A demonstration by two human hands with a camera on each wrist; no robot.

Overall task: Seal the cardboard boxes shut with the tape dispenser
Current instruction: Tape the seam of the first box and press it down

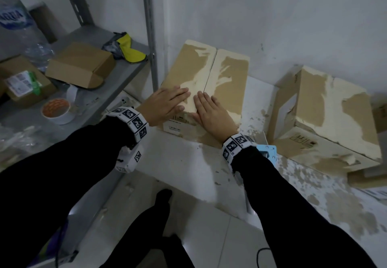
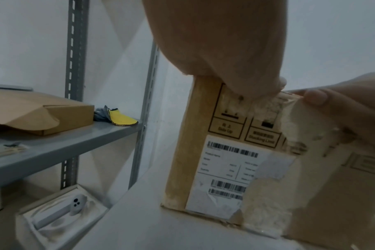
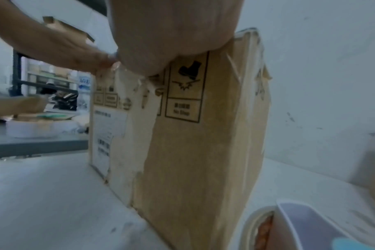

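Note:
A tall cardboard box (image 1: 228,72) with torn, peeled patches stands on the white table (image 1: 184,163) against the wall, its two top flaps folded down and meeting at a centre seam. My left hand (image 1: 167,102) lies flat on the left flap, fingers straight. My right hand (image 1: 211,112) presses flat on the near end, across the seam. Both palms show from below: left hand (image 2: 214,42), right hand (image 3: 171,33), on the box's top edge (image 3: 193,135). The light blue tape dispenser (image 1: 269,152) lies on the table just behind my right wrist; its tape roll (image 3: 259,226) shows at the lower right.
A second worn cardboard box (image 1: 326,116) sits on the table to the right. The grey metal shelf (image 1: 117,87) on the left holds small cardboard boxes (image 1: 81,64), a yellow item (image 1: 129,51), a tape roll (image 1: 56,110) and a water bottle (image 1: 14,20).

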